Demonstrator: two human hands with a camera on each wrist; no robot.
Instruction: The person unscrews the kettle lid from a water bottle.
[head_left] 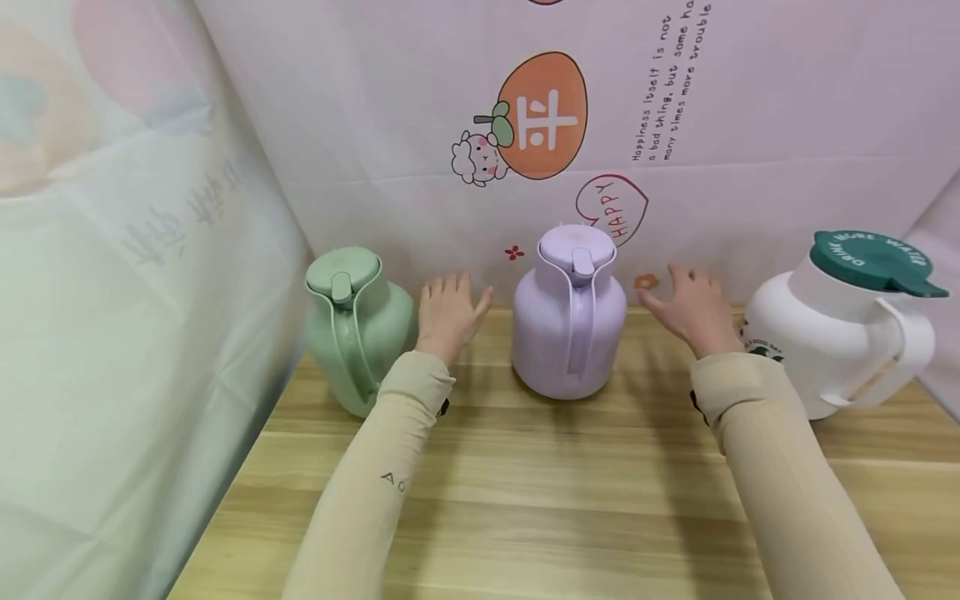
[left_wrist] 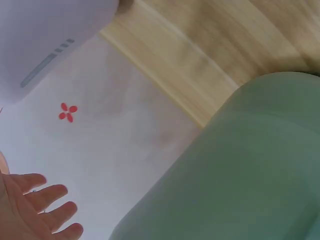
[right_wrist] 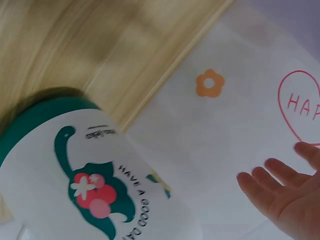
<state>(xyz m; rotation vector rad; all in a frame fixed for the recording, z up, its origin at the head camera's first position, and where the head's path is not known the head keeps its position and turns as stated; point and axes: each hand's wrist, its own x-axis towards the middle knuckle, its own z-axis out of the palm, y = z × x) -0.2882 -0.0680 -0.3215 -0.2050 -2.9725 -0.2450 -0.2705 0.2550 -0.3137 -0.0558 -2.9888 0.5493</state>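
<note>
Three thermos jugs stand in a row along the back of the table. My left hand (head_left: 448,317) reaches between the green jug (head_left: 393,321) and the lilac jug (head_left: 534,333), its fingers spread and holding nothing. On the other side, my right hand (head_left: 696,310) is between the lilac jug and a white jug (head_left: 802,333) with a dark green lid, fingers apart and nothing in them. In the left wrist view the green jug (left_wrist: 240,175) fills the lower right, away from the fingers. A dinosaur print shows on the white jug (right_wrist: 100,185) in the right wrist view.
A wooden table (head_left: 555,492) carries the jugs. Behind it hangs a pale printed cloth (head_left: 405,108) with an orange fruit and a red heart. Another white sheet (head_left: 135,333) drapes down the left side.
</note>
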